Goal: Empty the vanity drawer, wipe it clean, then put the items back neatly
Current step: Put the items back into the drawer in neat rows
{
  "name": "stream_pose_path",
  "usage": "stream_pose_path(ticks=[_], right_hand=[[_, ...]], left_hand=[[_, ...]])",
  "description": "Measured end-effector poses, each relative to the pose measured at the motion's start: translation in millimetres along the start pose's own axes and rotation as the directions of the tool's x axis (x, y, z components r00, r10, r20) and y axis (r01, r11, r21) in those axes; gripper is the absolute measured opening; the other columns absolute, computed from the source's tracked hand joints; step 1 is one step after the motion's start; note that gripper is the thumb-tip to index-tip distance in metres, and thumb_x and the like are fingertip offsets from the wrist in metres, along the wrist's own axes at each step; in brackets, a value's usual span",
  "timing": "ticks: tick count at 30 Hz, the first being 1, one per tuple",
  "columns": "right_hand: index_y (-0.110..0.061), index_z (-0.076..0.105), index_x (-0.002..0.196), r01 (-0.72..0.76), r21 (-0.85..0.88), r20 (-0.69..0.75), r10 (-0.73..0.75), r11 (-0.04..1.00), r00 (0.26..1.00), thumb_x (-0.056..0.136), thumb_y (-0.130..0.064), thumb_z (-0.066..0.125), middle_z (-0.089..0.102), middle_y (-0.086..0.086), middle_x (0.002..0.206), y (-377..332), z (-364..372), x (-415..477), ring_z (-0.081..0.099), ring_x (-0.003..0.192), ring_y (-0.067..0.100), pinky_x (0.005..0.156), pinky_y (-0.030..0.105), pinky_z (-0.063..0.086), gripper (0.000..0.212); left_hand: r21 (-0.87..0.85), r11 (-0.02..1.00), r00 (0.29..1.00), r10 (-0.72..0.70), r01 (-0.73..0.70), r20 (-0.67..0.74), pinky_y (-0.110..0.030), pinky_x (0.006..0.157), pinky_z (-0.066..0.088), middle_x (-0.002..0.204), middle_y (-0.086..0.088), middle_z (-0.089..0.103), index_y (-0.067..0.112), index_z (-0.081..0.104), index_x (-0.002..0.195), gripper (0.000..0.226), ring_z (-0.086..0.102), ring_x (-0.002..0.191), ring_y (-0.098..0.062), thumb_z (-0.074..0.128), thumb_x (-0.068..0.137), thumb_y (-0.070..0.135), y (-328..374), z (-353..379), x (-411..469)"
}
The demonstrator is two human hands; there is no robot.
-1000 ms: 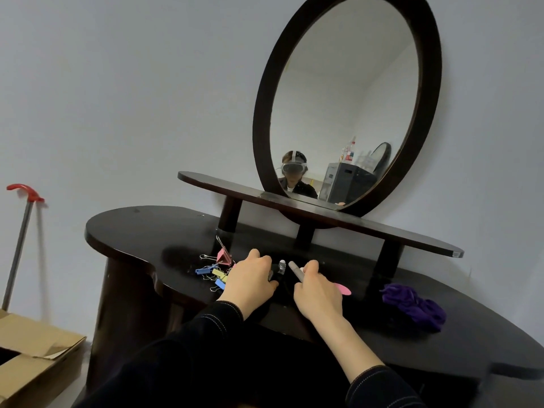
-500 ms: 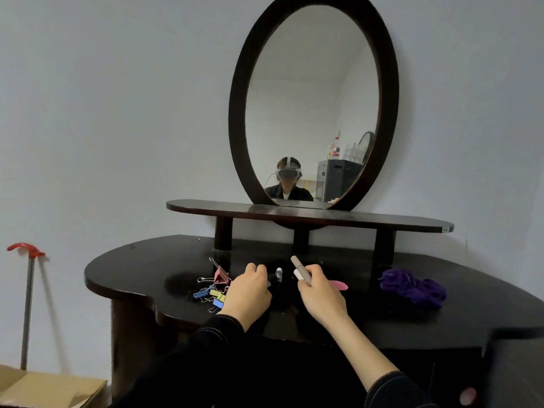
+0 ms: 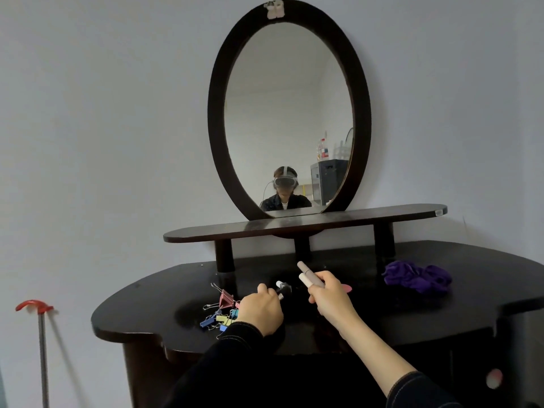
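My right hand [image 3: 329,297] grips two pale pink tube-shaped items [image 3: 309,276], lifted a little above the dark vanity top [image 3: 141,313]. My left hand [image 3: 260,310] is curled over small items on the top; a small dark bottle with a white cap [image 3: 282,287] shows just past its fingers, and whether they hold it is unclear. A heap of coloured binder clips [image 3: 220,310] lies left of that hand. A flat pink item [image 3: 347,288] peeks out behind my right hand. A purple cloth [image 3: 418,276] lies crumpled at the right. The drawer is hidden below the edge.
An oval mirror [image 3: 288,113] stands on a raised shelf [image 3: 206,234] at the back of the vanity. A metal pole with a red handle [image 3: 41,334] leans on the wall at the left. A pink knob [image 3: 494,378] shows on the vanity front, lower right.
My head has tilted up, so the whole mirror shows now. My right hand has lifted the pale tubes slightly higher above the top. My left hand stays over the small items.
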State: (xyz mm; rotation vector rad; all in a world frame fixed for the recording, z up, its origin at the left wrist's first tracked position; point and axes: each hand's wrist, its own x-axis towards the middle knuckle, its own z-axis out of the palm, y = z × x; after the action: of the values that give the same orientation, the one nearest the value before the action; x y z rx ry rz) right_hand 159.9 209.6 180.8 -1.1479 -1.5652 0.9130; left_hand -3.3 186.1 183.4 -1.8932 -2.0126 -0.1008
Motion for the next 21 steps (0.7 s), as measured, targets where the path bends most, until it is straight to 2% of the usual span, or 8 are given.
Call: stream_pose_path(ticks=[7, 10, 13, 16, 18, 21], right_hand=[[-0.025, 0.055, 0.112, 0.001, -0.016, -0.02, -0.002, 1.0, 1.0, 0.096, -0.016, 0.052, 0.065, 0.004, 0.091, 0, 0, -2, 0.058, 0.067, 0.013, 0.057, 0.028, 0.046, 0.019], [-0.024, 0.054, 0.113, 0.004, -0.022, -0.033, -0.005, 1.0, 0.999, 0.097, -0.016, 0.051, 0.065, 0.004, 0.092, -1, 0, -3, 0.059, 0.069, 0.014, 0.058, 0.03, 0.047, 0.019], [-0.025, 0.056, 0.111, 0.013, -0.006, -0.045, -0.013, 1.0, 0.999, 0.097, -0.017, 0.051, 0.065, 0.003, 0.09, -4, -1, -5, 0.058, 0.068, 0.012, 0.058, 0.028, 0.046, 0.017], [-0.027, 0.059, 0.104, 0.037, 0.031, -0.083, -0.034, 0.999, 0.996, 0.1, -0.028, 0.054, 0.065, 0.0, 0.081, -5, -3, -9, 0.059, 0.065, 0.009, 0.058, 0.025, 0.044, 0.006], [-0.024, 0.063, 0.101, 0.03, 0.103, -0.091, -0.02, 0.994, 0.996, 0.099, -0.036, 0.058, 0.064, 0.0, 0.075, -7, -6, -15, 0.056, 0.059, 0.008, 0.056, 0.024, 0.042, 0.013], [-0.013, 0.067, 0.102, -0.022, 0.275, -0.071, 0.044, 0.961, 0.997, 0.099, -0.019, 0.055, 0.06, 0.007, 0.072, -12, -14, -24, 0.044, 0.049, 0.007, 0.046, 0.022, 0.033, 0.014]], left_hand=[[0.027, 0.999, 0.997, -0.039, 0.041, -0.059, -0.035, 0.066, 0.041, 0.124, -0.013, 0.051, 0.004, 0.042, 0.127, 0.029, 0.064, 0.1, -0.031, 0.034, 0.101, 0.014, 11, -2, -3], [-0.053, 0.998, 0.988, -0.051, 0.044, -0.143, -0.033, 0.067, 0.04, 0.12, -0.009, 0.053, 0.009, 0.042, 0.123, 0.024, 0.063, 0.101, -0.028, 0.035, 0.101, 0.014, 11, 0, -4], [-0.216, 0.976, 0.962, -0.066, 0.007, -0.266, -0.03, 0.064, 0.036, 0.111, -0.003, 0.058, 0.014, 0.04, 0.115, 0.016, 0.061, 0.098, -0.024, 0.032, 0.102, 0.017, 12, 0, -7], [-0.381, 0.922, 0.918, -0.09, -0.069, -0.386, -0.03, 0.06, 0.032, 0.092, 0.002, 0.057, 0.019, 0.035, 0.106, 0.008, 0.057, 0.086, -0.023, 0.034, 0.099, 0.015, 12, -2, -10], [-0.499, 0.852, 0.909, -0.073, -0.157, -0.411, -0.031, 0.054, 0.029, 0.078, 0.009, 0.051, 0.027, 0.029, 0.098, 0.012, 0.052, 0.071, -0.017, 0.035, 0.099, 0.018, 16, -5, -14], [-0.673, 0.7, 0.926, -0.045, -0.238, -0.374, -0.027, 0.048, 0.031, 0.069, 0.006, 0.054, 0.034, 0.028, 0.094, 0.014, 0.05, 0.058, -0.012, 0.036, 0.101, 0.025, 23, -12, -27]])
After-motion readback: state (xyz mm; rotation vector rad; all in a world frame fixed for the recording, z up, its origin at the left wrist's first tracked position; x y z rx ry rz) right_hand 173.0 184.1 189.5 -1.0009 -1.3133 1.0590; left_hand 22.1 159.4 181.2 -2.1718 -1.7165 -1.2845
